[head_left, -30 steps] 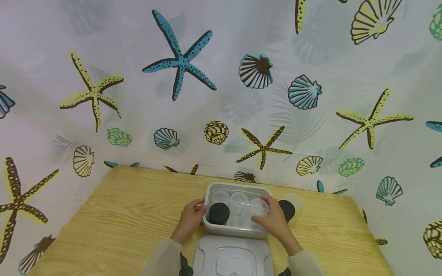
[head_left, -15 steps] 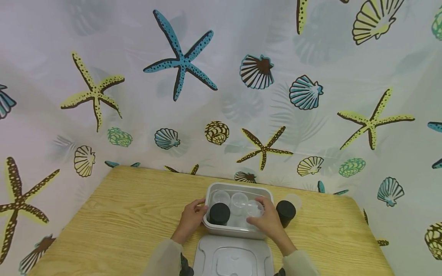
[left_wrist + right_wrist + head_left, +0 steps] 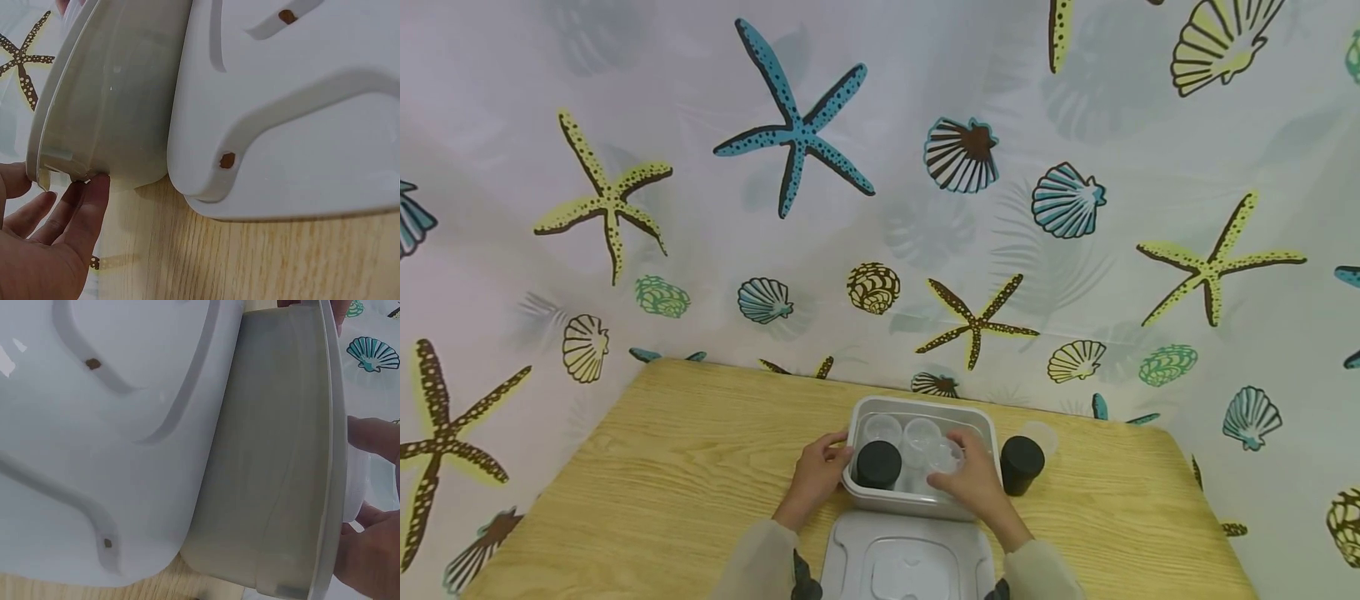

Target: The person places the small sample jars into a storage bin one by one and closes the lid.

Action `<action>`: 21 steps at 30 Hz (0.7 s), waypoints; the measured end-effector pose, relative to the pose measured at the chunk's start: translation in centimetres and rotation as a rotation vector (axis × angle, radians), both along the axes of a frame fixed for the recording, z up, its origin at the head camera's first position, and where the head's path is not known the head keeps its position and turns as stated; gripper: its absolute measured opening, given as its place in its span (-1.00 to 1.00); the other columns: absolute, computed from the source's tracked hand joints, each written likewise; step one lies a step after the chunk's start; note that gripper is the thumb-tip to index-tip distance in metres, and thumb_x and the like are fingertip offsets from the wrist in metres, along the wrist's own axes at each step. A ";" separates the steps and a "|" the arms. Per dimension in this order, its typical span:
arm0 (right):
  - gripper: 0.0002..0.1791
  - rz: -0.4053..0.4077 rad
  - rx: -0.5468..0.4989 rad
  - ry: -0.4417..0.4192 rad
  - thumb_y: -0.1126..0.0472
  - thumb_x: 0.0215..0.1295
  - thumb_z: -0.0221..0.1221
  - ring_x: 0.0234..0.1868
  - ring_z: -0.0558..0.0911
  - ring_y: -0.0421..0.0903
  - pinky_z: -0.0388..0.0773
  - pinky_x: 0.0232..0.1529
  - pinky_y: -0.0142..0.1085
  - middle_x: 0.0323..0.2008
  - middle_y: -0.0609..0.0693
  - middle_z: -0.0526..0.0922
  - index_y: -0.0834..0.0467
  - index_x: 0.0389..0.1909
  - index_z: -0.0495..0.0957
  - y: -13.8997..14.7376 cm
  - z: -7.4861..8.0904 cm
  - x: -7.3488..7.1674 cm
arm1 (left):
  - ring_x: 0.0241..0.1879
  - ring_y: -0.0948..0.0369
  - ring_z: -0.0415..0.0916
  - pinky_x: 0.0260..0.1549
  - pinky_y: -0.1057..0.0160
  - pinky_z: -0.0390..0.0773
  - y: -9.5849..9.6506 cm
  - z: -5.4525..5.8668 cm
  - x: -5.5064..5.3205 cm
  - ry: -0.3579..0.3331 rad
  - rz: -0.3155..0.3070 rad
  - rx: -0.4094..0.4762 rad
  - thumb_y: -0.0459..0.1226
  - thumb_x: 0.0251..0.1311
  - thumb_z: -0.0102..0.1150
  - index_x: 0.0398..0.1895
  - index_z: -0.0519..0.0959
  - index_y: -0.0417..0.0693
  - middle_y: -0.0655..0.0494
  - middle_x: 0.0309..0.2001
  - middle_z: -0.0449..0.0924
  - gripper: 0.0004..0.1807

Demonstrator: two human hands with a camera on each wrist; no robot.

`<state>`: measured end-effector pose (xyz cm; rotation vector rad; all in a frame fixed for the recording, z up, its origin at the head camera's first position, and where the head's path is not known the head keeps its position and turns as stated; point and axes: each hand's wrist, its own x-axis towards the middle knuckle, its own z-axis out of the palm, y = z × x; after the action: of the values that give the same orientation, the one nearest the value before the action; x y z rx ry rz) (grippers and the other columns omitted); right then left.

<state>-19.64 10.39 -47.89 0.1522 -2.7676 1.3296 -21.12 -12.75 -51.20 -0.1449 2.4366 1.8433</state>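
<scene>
In the head view, an open pale box (image 3: 910,504) sits low in the centre of the frame on a wooden table (image 3: 700,450), with its lid (image 3: 906,562) at the bottom edge. The right hand (image 3: 977,482) pinches a clear cup (image 3: 946,457) inside the box's right half; two other cups (image 3: 922,435) and a black jar (image 3: 878,465) stand in the box to its left. A second jar (image 3: 1022,467) stands right of the box. The left hand (image 3: 817,472) holds the box's left end. In the left wrist view, its grip pinches the box's edge at lower left, thumb and fingers apart. In the right wrist view, the right hand's grip, at the right edge, seems closed around the cup, though the rim partly hides it.
</scene>
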 end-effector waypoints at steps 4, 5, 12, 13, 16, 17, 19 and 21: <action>-0.28 0.010 0.005 0.008 0.33 -0.24 0.43 0.06 0.50 0.21 0.41 0.11 0.09 0.02 0.31 0.53 0.39 0.05 0.41 -0.6 -0.2 -0.1 | -0.15 0.04 0.60 -0.38 0.20 0.65 0.0 0.1 0.0 0.001 -0.001 0.005 -0.32 0.35 0.02 0.22 0.42 -0.25 -0.27 -0.04 0.61 -0.60; -0.28 0.013 0.007 0.006 0.34 -0.24 0.43 0.07 0.49 0.22 0.41 0.12 0.10 0.02 0.32 0.52 0.40 0.06 0.41 -0.7 -0.3 -0.1 | -0.16 0.04 0.60 -0.38 0.20 0.65 -0.1 0.1 0.0 0.004 -0.003 0.005 -0.33 0.35 0.02 0.22 0.42 -0.26 -0.28 -0.05 0.61 -0.60; -0.28 0.033 0.023 -0.026 0.32 -0.23 0.42 0.10 0.47 0.24 0.38 0.15 0.12 0.06 0.33 0.49 0.39 0.06 0.40 -1.2 -0.4 -0.2 | -0.22 0.06 0.61 -0.42 0.18 0.65 0.0 0.1 0.0 0.008 0.000 0.015 -0.35 0.34 0.03 0.21 0.43 -0.28 -0.29 -0.07 0.62 -0.61; -0.28 0.036 0.025 -0.030 0.31 -0.22 0.42 0.11 0.46 0.24 0.38 0.16 0.12 0.06 0.34 0.49 0.39 0.06 0.39 -1.2 -0.4 -0.2 | -0.23 0.07 0.61 -0.43 0.18 0.65 0.0 0.1 0.0 0.008 0.000 0.016 -0.35 0.34 0.03 0.21 0.43 -0.28 -0.29 -0.07 0.62 -0.61; -0.28 0.041 0.034 -0.046 0.29 -0.21 0.43 0.11 0.46 0.23 0.39 0.14 0.12 0.07 0.33 0.49 0.37 0.06 0.40 -1.3 -0.4 -0.1 | -0.24 0.09 0.61 -0.44 0.20 0.64 0.0 0.0 0.0 0.004 0.003 0.014 -0.34 0.34 0.03 0.21 0.43 -0.27 -0.28 -0.07 0.62 -0.61; -0.29 0.044 0.036 -0.049 0.29 -0.20 0.43 0.10 0.47 0.23 0.39 0.14 0.12 0.07 0.33 0.49 0.37 0.06 0.40 -1.3 -0.3 -0.1 | -0.24 0.09 0.61 -0.44 0.21 0.64 0.0 0.0 0.0 0.003 0.004 0.013 -0.34 0.34 0.04 0.21 0.43 -0.27 -0.28 -0.07 0.62 -0.61; -0.29 0.047 0.048 -0.056 0.28 -0.21 0.43 0.09 0.47 0.22 0.41 0.12 0.11 0.06 0.32 0.50 0.36 0.06 0.41 -1.3 -0.4 -0.2 | -0.23 0.09 0.61 -0.44 0.21 0.63 -0.1 0.0 0.0 0.006 0.003 0.008 -0.34 0.33 0.04 0.21 0.43 -0.27 -0.28 -0.06 0.62 -0.61; -0.29 0.054 0.060 -0.060 0.26 -0.21 0.43 0.08 0.49 0.22 0.42 0.09 0.10 0.06 0.32 0.50 0.34 0.06 0.41 -1.4 -0.4 -0.2 | -0.22 0.07 0.61 -0.43 0.20 0.64 -0.1 0.0 0.0 0.007 0.001 0.006 -0.35 0.33 0.04 0.21 0.43 -0.27 -0.28 -0.06 0.62 -0.61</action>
<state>-19.88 9.04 -48.25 0.1943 -2.8747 1.2845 -21.11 -12.84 -51.19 -0.1400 2.4358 1.8552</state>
